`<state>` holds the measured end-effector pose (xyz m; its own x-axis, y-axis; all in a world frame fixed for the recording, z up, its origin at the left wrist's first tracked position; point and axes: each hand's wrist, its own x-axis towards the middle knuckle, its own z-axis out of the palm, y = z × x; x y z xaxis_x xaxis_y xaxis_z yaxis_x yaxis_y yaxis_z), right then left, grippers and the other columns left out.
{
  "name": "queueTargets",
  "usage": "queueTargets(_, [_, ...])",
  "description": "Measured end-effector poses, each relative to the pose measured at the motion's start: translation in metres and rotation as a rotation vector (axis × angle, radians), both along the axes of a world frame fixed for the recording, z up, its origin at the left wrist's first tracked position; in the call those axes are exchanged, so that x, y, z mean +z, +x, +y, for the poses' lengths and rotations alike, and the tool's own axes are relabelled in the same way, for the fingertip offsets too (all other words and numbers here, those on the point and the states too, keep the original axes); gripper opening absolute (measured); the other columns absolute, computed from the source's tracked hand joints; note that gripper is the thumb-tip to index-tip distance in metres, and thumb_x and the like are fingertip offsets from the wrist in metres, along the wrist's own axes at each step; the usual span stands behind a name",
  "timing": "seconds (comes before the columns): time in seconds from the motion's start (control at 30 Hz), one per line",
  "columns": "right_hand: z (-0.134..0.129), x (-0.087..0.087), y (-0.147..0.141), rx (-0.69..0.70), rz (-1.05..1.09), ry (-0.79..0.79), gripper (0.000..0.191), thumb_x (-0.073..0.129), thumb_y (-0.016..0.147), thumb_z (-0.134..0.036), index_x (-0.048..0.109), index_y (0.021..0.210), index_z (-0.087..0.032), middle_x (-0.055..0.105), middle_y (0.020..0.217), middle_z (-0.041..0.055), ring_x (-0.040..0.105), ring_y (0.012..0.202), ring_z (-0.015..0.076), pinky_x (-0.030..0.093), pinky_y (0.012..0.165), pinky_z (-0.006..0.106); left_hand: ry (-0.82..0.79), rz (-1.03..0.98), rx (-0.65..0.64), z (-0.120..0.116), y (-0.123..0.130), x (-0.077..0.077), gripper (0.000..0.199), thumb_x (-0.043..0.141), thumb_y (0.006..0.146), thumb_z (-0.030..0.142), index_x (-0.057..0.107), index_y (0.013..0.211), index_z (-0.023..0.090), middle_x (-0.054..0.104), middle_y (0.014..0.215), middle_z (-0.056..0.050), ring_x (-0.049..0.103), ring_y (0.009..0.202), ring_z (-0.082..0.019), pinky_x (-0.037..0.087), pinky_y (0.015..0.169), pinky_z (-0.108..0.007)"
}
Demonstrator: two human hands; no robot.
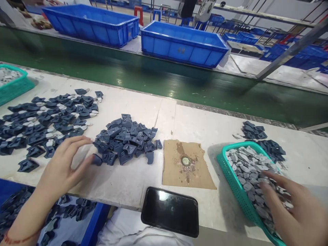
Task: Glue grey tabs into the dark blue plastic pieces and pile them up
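Observation:
My left hand [67, 167] is at the left edge of a heap of dark blue moulded plastic parts [128, 140]. Its thumb and fingers are curved and apart, the fingertips close to a blue part [96, 159] on the table. Over a green plastic basket [232, 191] at the right, my right hand [294, 205] reaches in among small flat grey pieces [249, 167]. The fingers there are apart and slightly blurred, and no piece shows between them. Left of my left hand lie many blue parts [38, 136] with pale grey pieces attached or beside them.
A brown cardboard square [171, 164] bears a round metal disc [186, 161] and wet stains. A black phone [170, 212] lies at the table's front edge. More blue parts [271, 148] sit behind the basket. Beyond the green conveyor belt [143, 75] stand blue crates [181, 48].

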<state>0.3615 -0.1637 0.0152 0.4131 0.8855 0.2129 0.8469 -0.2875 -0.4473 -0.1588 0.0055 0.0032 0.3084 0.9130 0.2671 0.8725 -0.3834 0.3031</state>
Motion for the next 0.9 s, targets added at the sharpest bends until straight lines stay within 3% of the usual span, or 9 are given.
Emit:
queueTargets(0.1, [0.012, 0.007, -0.01, -0.067, -0.211, -0.241, 0.032, 0.052, 0.096, -0.048, 0.067, 0.117, -0.03, 0.072, 0.119, 0.0213, 0.063, 0.113, 0.0484, 0.048, 0.089, 0.063, -0.104, -0.004, -0.015, -0.02, 0.0, -0.016, 0.026, 0.053, 0.097, 0.036, 0.055, 0.122, 0.029, 0.059, 0.128, -0.01, 0.064, 0.117, -0.033, 0.053, 0.092, -0.041])
queueTargets(0.17, [0.018, 0.006, -0.013, -0.045, -0.255, -0.27, 0.036, 0.047, 0.098, -0.046, 0.068, 0.117, -0.024, 0.071, 0.122, 0.0215, 0.062, 0.116, 0.0486, 0.046, 0.096, 0.064, -0.101, -0.009, -0.047, -0.026, -0.001, -0.024, 0.023, 0.056, 0.096, 0.033, 0.057, 0.119, 0.031, 0.062, 0.123, -0.009, 0.066, 0.113, -0.033, 0.053, 0.09, -0.042])
queueTargets(0.4, [0.033, -0.007, 0.012, 0.079, -0.382, -0.31, 0.039, 0.058, 0.096, -0.054, 0.08, 0.115, -0.029, 0.067, 0.111, 0.0213, 0.062, 0.096, 0.0425, 0.049, 0.081, 0.056, -0.062, -0.065, -0.087, -0.028, -0.003, -0.026, 0.016, 0.06, 0.096, 0.028, 0.061, 0.112, 0.033, 0.07, 0.112, -0.004, 0.07, 0.103, -0.028, 0.056, 0.088, -0.037])
queueTargets(0.53, [0.043, -0.011, 0.0, 0.029, -0.443, -0.254, 0.048, 0.048, 0.099, -0.055, 0.083, 0.109, -0.025, 0.059, 0.099, 0.0185, 0.055, 0.088, 0.0374, 0.049, 0.081, 0.054, 0.009, -0.124, 0.018, -0.035, 0.003, -0.022, 0.017, 0.062, 0.096, 0.028, 0.065, 0.112, 0.033, 0.071, 0.113, -0.002, 0.07, 0.09, -0.023, 0.056, 0.074, -0.032])
queueTargets(0.63, [0.049, -0.01, -0.01, -0.019, -0.406, -0.295, 0.055, 0.04, 0.099, -0.056, 0.082, 0.11, -0.022, 0.057, 0.1, 0.0179, 0.053, 0.093, 0.0391, 0.049, 0.084, 0.055, 0.062, -0.298, 0.151, -0.043, 0.018, -0.015, 0.014, 0.066, 0.095, 0.031, 0.07, 0.108, 0.032, 0.072, 0.108, -0.001, 0.067, 0.08, -0.02, 0.055, 0.075, -0.032])
queueTargets(0.77, [0.054, -0.007, -0.012, -0.064, -0.312, -0.302, 0.055, 0.041, 0.092, -0.057, 0.079, 0.104, -0.018, 0.061, 0.104, 0.0202, 0.054, 0.103, 0.0426, 0.049, 0.088, 0.056, -0.14, -0.681, 0.297, -0.056, 0.05, -0.005, 0.01, 0.068, 0.094, 0.034, 0.074, 0.097, 0.027, 0.069, 0.107, -0.001, 0.066, 0.076, -0.016, 0.055, 0.066, -0.025])
queueTargets(0.83, [0.056, -0.005, -0.012, -0.064, -0.268, -0.255, 0.05, 0.045, 0.087, -0.058, 0.076, 0.093, -0.02, 0.065, 0.103, 0.0197, 0.056, 0.103, 0.042, 0.049, 0.088, 0.055, -0.243, -0.837, 0.306, -0.06, 0.065, -0.003, 0.011, 0.069, 0.094, 0.035, 0.074, 0.097, 0.025, 0.067, 0.111, -0.002, 0.065, 0.075, -0.015, 0.054, 0.061, -0.022])
queueTargets(0.9, [0.057, -0.003, -0.012, -0.055, -0.206, -0.205, 0.044, 0.048, 0.083, -0.06, 0.072, 0.083, -0.024, 0.068, 0.099, 0.0171, 0.059, 0.099, 0.0402, 0.049, 0.084, 0.053, -0.332, -0.935, 0.232, -0.061, 0.078, -0.005, 0.012, 0.074, 0.091, 0.034, 0.073, 0.099, 0.024, 0.068, 0.114, -0.004, 0.067, 0.083, -0.016, 0.057, 0.066, -0.022])
